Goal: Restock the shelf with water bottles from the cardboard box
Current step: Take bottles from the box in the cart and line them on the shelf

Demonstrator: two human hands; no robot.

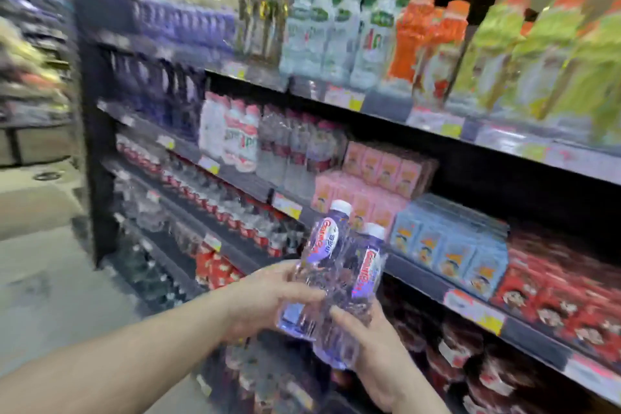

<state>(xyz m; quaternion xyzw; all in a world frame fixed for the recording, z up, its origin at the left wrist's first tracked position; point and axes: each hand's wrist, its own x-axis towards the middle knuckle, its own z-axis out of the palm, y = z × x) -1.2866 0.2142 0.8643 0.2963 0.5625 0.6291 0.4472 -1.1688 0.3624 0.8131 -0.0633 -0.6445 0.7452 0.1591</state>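
Two clear water bottles with purple labels and white caps are held together in front of the shelving. My left hand [268,299] grips the left bottle [319,252] around its lower body. From below, my right hand [373,346] holds the right bottle [364,279], its fingers curled round the base. Both bottles tilt slightly right, caps up. The dark shelf unit [420,279] stands right behind them, with rows of purple-labelled bottles [188,20] high at the upper left. No cardboard box is in view. The picture is motion-blurred.
Pink [376,178] and blue [450,245] carton packs and red packs [564,286] fill the shelf behind the bottles. Clear bottles with red labels [208,191] line the lower left shelves. Orange and green bottles [504,50] stand on top. The aisle floor [43,262] lies to the left.
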